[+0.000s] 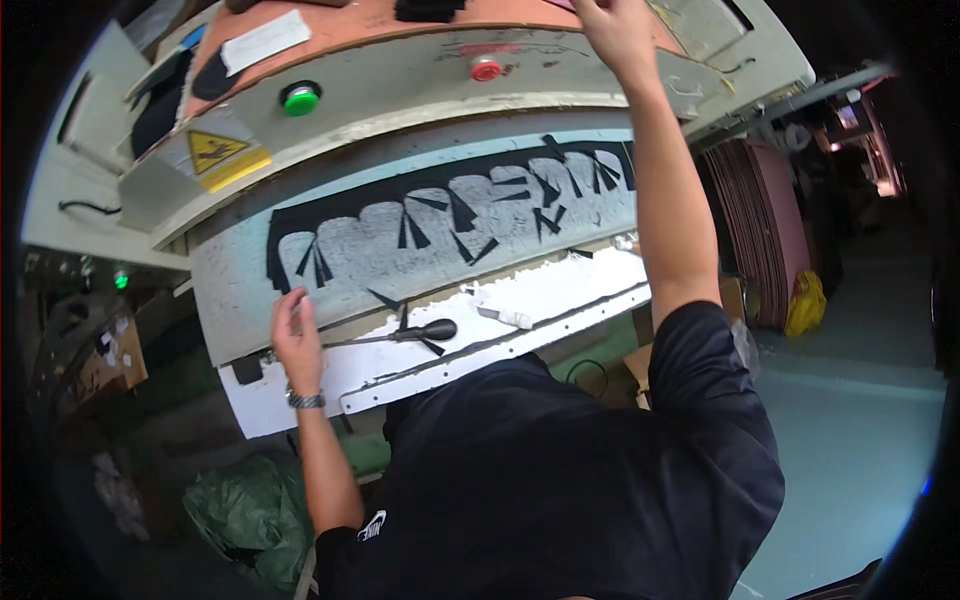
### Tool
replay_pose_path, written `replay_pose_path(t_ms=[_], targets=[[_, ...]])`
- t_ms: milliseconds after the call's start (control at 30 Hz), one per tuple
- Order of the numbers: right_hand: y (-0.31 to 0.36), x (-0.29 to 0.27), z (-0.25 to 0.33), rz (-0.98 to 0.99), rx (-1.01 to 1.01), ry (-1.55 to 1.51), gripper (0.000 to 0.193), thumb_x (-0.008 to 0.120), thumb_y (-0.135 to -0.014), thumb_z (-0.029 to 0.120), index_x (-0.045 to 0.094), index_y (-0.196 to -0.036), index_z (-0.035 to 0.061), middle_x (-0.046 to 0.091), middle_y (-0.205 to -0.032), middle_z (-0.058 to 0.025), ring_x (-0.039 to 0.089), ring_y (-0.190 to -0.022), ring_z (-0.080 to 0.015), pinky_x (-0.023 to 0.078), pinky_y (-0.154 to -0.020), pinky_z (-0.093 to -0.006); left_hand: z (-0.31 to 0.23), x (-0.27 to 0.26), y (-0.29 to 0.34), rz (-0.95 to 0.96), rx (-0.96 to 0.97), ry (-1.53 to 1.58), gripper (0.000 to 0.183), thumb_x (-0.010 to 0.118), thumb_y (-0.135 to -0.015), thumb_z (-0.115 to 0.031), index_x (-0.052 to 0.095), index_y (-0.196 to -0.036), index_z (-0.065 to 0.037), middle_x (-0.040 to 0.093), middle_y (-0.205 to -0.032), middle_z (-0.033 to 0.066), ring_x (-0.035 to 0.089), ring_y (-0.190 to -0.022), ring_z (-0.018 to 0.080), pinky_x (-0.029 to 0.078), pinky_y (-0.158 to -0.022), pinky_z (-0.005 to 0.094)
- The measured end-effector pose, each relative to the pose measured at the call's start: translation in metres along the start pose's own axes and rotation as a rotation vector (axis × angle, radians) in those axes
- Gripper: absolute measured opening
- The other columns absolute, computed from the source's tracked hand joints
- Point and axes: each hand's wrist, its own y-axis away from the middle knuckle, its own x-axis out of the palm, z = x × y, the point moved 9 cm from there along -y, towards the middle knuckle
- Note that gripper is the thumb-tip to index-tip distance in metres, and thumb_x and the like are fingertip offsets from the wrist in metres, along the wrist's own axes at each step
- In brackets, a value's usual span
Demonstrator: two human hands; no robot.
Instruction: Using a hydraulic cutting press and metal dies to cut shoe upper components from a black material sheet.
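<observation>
My left hand (296, 335), with a watch (306, 400) at its wrist, hovers by the near left end of a black sheet (290, 222). Its fingers are loosely bent and nothing shows in them. The sheet has a row of rounded cut-outs along it, and thin black scraps (413, 232) are scattered over these. Far off at the top right, my right hand (618, 40) reaches over the orange board (370, 22); the picture's edge cuts off its fingertips. Below the sheet lie a black-handled tool with a long thin shaft (430, 331) and a small blade with a white-wrapped handle (508, 317).
A machine beam with a green button (300, 98), a red button (485, 68) and a yellow warning sign (215, 150) spans the far side. Reddish stacked sheets (755, 230) and a yellow bag (806, 303) stand at right. A green sack (250, 515) lies lower left.
</observation>
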Motion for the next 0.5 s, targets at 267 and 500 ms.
replay_pose_path(t_ms=[267, 500], targets=[[0.193, -0.119, -0.288, 0.387, 0.624, 0.646, 0.034, 0.074, -0.089, 0.034, 0.076, -0.102, 0.0034, 0.075, -0.097, -0.0194, 0.074, -0.093, -0.0325, 0.056, -0.083, -0.0398, -0.046, 0.063, -0.090, 0.204, 0.094, -0.400, 0.023, 0.068, -0.095, -0.014, 0.068, -0.116, -0.003, 0.067, -0.116, 0.0117, 0.065, -0.104, 0.0260, 0.051, -0.086, 0.0330], [0.264, -0.097, -0.363, 0.355, 0.809, 0.554, 0.034, 0.077, -0.086, 0.030, 0.073, -0.103, -0.0001, 0.073, -0.102, -0.0247, 0.070, -0.097, -0.0405, 0.054, -0.087, -0.0456, -0.087, 0.223, -0.135, 0.484, 0.557, -0.698, 0.042, 0.074, -0.088, -0.029, 0.066, -0.125, -0.009, 0.063, -0.125, 0.0098, 0.057, -0.117, 0.0325, 0.045, -0.096, 0.0448]])
